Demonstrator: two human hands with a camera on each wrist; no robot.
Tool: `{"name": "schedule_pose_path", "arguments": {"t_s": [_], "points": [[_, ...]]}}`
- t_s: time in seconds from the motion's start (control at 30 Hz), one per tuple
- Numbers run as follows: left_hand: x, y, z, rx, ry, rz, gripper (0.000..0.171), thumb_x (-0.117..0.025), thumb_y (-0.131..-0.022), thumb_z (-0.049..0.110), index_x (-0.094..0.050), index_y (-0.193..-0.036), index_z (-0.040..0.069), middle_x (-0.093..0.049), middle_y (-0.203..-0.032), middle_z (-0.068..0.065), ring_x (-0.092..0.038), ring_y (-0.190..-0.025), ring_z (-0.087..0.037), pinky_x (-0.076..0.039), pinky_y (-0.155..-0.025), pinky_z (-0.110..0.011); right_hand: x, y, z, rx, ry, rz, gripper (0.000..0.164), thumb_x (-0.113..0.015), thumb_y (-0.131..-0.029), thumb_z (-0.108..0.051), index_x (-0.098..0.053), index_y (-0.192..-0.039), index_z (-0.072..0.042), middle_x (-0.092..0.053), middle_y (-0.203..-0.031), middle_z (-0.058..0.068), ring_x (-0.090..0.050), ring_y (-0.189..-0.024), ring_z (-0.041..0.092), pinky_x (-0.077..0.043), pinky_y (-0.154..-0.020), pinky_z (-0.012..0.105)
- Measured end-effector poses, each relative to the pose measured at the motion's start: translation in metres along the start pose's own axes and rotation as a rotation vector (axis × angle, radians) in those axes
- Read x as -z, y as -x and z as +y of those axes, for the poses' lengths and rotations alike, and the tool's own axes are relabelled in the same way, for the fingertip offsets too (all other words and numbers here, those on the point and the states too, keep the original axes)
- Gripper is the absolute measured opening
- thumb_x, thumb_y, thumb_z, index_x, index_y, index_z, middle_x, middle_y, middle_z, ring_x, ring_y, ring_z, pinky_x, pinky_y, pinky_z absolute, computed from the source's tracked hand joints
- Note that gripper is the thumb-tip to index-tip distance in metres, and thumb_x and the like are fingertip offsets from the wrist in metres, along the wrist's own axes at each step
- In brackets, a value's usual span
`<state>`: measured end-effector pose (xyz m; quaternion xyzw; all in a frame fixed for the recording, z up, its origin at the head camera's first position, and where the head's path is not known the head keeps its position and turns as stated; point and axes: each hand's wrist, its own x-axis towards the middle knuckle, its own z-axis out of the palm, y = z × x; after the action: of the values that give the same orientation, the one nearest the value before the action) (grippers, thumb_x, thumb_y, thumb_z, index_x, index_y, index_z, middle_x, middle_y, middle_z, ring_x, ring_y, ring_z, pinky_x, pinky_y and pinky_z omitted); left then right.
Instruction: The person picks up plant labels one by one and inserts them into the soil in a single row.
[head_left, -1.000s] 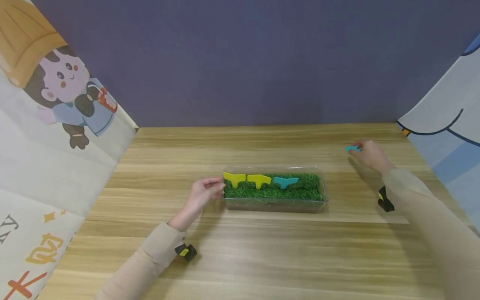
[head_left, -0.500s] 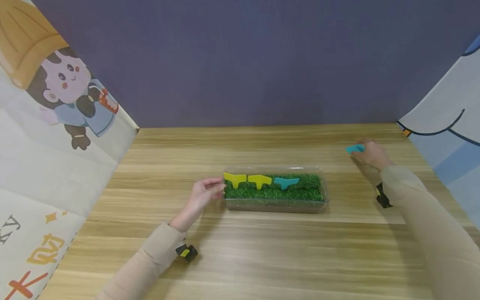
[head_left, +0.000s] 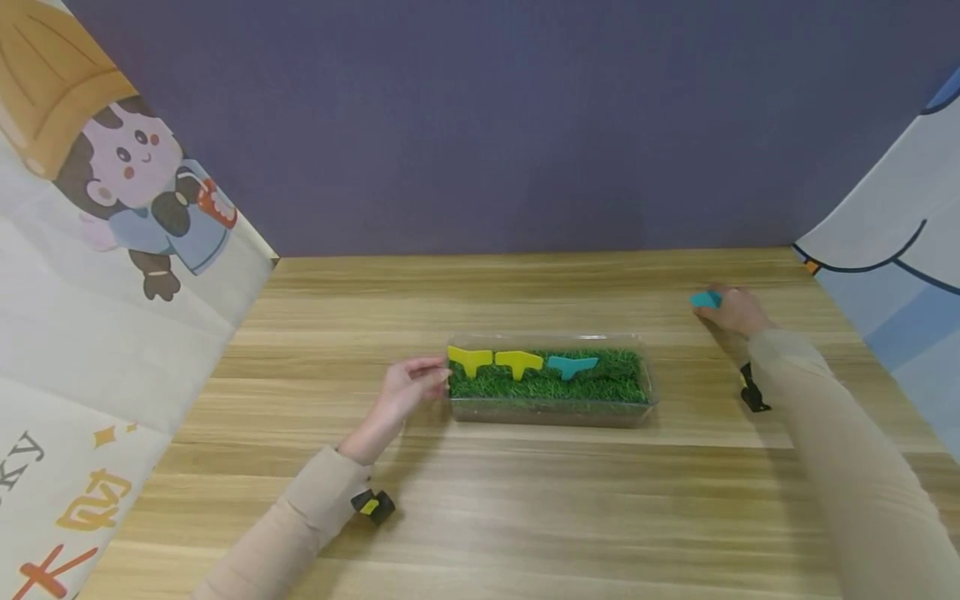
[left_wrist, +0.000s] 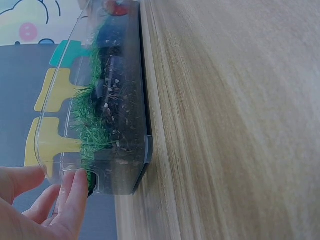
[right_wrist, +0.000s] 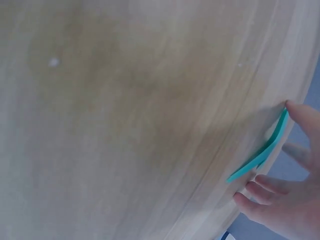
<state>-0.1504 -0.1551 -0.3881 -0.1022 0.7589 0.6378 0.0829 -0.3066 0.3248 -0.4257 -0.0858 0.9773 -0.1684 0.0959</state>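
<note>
My right hand (head_left: 738, 312) pinches a teal T-shaped plant label (head_left: 705, 299) at the far right of the table. The right wrist view shows the label (right_wrist: 258, 157) edge-on, thumb and fingertips about its ends. My left hand (head_left: 401, 393) touches the left end of a clear planter box (head_left: 551, 412) with outstretched fingers. Inside lie dark soil and green artificial grass (head_left: 600, 388). Along its back stand a yellow label (head_left: 471, 358) at the left, a second yellow label (head_left: 518, 362) and a teal label (head_left: 572, 365), upright in a row.
The wooden table (head_left: 585, 500) meets a dark blue back panel (head_left: 525, 133). Cartoon-printed sheets flank it on the left (head_left: 45, 333) and right (head_left: 900, 217). Black wrist devices (head_left: 372, 505) hang at both sleeves.
My right hand has shifted slightly left and turned, with the teal plant label turning in its fingers to show a broader face. My left hand and the planter box stay put.
</note>
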Motion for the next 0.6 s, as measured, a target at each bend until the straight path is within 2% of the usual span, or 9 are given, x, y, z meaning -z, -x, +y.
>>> {"name": "schedule_pose_path", "arguments": {"t_s": [0.23,0.4,0.6], "points": [[-0.0005,0.0001,-0.0002,-0.002,-0.001,0.000,0.033,-0.058,-0.082,0.001,-0.053,-0.114,-0.006,-0.057,-0.110,-0.022,-0.060,-0.089,-0.031,-0.051,-0.082,-0.038,0.0017,-0.0022,-0.0020,0.032,0.043,-0.017,0.062,-0.042,-0.091,-0.031,-0.026,-0.126,0.019,-0.036,-0.115,0.043,-0.033,-0.105,0.058,-0.030,-0.091,0.064],[-0.0001,0.0000,-0.0006,0.002,0.000,0.002,0.033,-0.058,-0.082,0.001,-0.053,-0.114,-0.006,-0.057,-0.110,-0.022,-0.060,-0.090,-0.032,-0.051,-0.082,-0.039,0.0035,-0.0040,-0.0046,0.027,0.041,-0.044,0.061,-0.040,-0.092,-0.031,-0.026,-0.127,0.016,-0.034,-0.118,0.043,-0.030,-0.107,0.059,-0.026,-0.092,0.066],[0.0009,0.0007,0.0006,0.005,-0.001,0.003,0.032,-0.058,-0.082,0.001,-0.053,-0.114,-0.005,-0.057,-0.110,-0.022,-0.059,-0.091,-0.033,-0.051,-0.082,-0.038,0.0044,-0.0051,-0.0077,0.031,0.044,-0.047,0.053,-0.041,-0.092,-0.024,-0.029,-0.126,0.017,-0.034,-0.120,0.041,-0.025,-0.109,0.059,-0.021,-0.094,0.067]]}}
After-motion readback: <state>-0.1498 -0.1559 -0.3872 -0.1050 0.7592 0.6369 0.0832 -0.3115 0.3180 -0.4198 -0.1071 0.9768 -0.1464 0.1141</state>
